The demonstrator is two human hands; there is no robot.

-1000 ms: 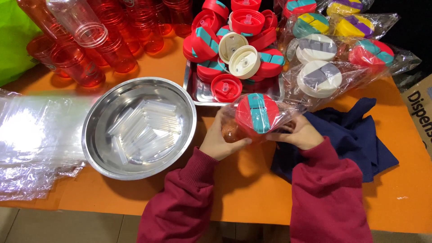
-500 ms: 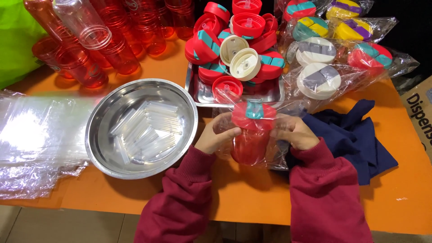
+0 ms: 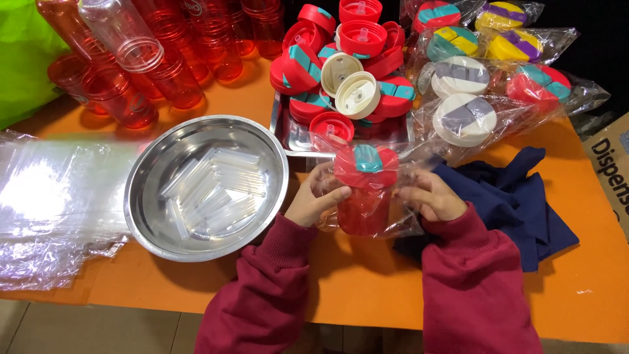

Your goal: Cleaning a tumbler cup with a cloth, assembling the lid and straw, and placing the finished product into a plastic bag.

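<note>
I hold a red plastic bottle [image 3: 364, 208] upright over the orange table [image 3: 367, 288]. It has a red lid with a teal flap and sits inside a clear plastic bag [image 3: 401, 223]. My left hand [image 3: 313, 204] grips the bag and bottle on the left side. My right hand [image 3: 429, 196] pinches the bag on the right side. Both arms wear dark red sleeves.
A steel bowl [image 3: 143, 196] with clear straws sits left of my hands. Clear bags [image 3: 52, 203] lie at far left. Empty red bottles [image 3: 157, 59] stand at the back, a tray of lids [image 3: 347, 78] behind my hands, bagged bottles [image 3: 485, 72] at back right, a navy cloth [image 3: 517, 196] at right.
The bagged bottle has been turned from lying with its lid towards me to standing upright. Both hands slid down along the bag's sides.
</note>
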